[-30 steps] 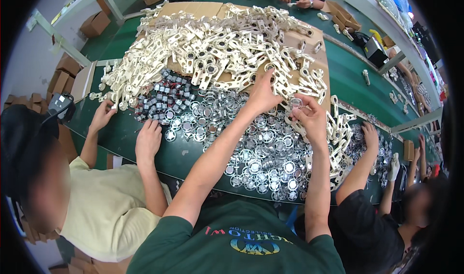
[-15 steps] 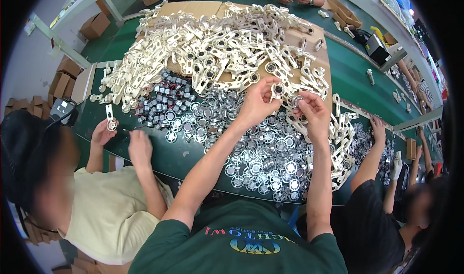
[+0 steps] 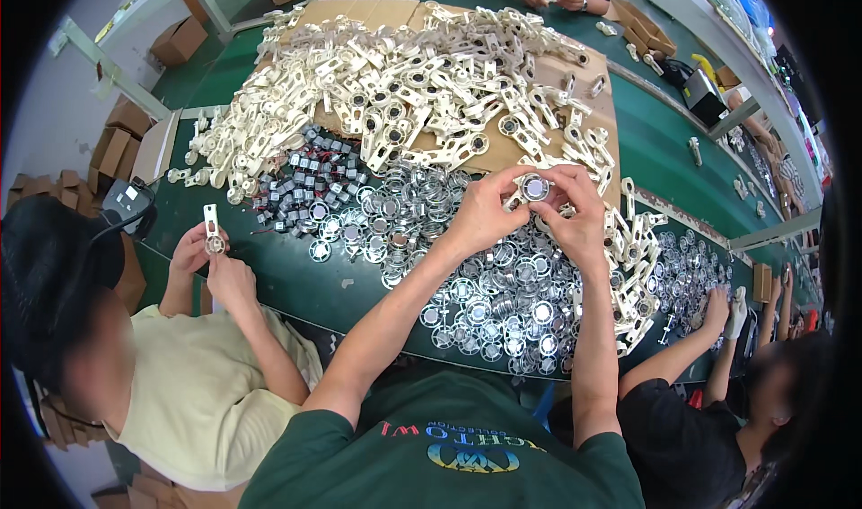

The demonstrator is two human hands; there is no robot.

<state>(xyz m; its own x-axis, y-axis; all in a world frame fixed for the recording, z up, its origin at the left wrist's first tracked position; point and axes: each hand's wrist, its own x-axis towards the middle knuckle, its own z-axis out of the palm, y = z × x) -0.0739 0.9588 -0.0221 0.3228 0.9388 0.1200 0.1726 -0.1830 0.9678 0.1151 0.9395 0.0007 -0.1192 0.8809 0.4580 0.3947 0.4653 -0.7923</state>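
Mid-fit by the look of it, and pretty tight on room

So the left hand (image 3: 489, 208) and right hand (image 3: 575, 213) are both closed in narrow on the same little assembly, thumbs and fingers pinched round a silver disc (image 3: 535, 187). It's held up over the far side of the disc heap (image 3: 485, 302), face toward the camera. There's a bit of white plastic piece (image 3: 513, 203) showing beside it, but the fingers cover most of that, so I can't tell if the disc is seated.

My guess: this is the lining-up or pressing-in step. If so, the next move calls for keeping the disc square and pushing evenly with both thumbs, not tipping one side.

Room-wise, it's crowded. White plastic arms (image 3: 395, 105) are piled beyond the hands on a cardboard sheet (image 3: 600, 105), and a smaller white heap (image 3: 628, 276) sits just right of the right forearm. Straight up looks like the easiest way out. Best open patch is the bare green table (image 3: 305, 280) left of the discs, though a co-worker's hands (image 3: 232, 285) are near that side. The near edge runs close under the discs, so a careless sleeve could knock some off.
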